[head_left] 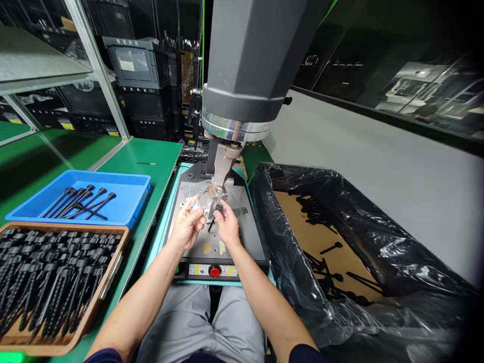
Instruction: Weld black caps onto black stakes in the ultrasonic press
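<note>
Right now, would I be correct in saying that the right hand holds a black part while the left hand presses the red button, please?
Not quite: the left hand is off the red button; the head view shows it over the grey plate, beside the right hand, which does hold a black part.

We see moderate light, seemingly from overhead, on the grey machine head (245, 55), with bright glints along its silver ring (238, 130). Below it, the left hand (187, 225) and right hand (227, 225) are well lit, but fine detail looks soft. Left of it, shadow dims part of the green tabletop (151, 151). To its right, we find glare streaking the black plastic liner (397, 247) and blurred reflections in the dark panel (340, 75). Wide-angle distortion stretches things far from it; the rightmost edge fades to black.
</note>
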The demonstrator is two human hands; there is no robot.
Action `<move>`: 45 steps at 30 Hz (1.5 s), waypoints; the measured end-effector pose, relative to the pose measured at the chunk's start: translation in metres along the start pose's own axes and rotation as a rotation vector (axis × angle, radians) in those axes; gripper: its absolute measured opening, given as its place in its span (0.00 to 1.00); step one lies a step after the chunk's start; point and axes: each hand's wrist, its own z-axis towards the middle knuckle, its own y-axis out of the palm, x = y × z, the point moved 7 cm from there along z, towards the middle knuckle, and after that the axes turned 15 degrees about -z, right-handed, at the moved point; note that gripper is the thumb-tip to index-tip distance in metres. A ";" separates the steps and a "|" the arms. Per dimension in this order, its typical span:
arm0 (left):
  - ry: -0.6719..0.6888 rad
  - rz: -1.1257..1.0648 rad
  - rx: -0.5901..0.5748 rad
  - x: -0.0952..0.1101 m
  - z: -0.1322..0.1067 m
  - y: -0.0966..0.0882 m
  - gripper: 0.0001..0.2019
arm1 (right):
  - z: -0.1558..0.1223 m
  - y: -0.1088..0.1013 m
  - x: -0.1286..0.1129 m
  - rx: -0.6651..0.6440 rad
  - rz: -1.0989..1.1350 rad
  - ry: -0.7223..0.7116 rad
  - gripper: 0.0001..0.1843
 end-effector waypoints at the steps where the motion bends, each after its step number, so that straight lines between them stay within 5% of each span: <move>1: -0.025 -0.033 -0.005 -0.001 0.000 0.002 0.34 | -0.001 0.004 0.002 -0.038 0.008 0.012 0.29; 5: -0.080 -0.120 -0.012 -0.001 -0.001 0.006 0.31 | -0.001 0.014 0.004 -0.079 0.069 0.041 0.29; 17: -0.093 -0.052 0.001 0.000 -0.003 0.010 0.35 | 0.020 -0.034 -0.058 0.338 -0.265 -0.190 0.17; 32: -0.073 -0.034 -0.006 0.004 0.005 0.008 0.35 | 0.068 -0.011 -0.046 -0.007 -0.008 -0.106 0.19; 36: -0.075 -0.027 -0.010 0.001 0.007 0.003 0.35 | 0.070 -0.017 -0.049 0.032 -0.026 -0.156 0.14; 45: -0.065 0.010 0.003 0.001 0.006 -0.004 0.37 | 0.074 -0.011 -0.032 0.040 0.000 -0.014 0.19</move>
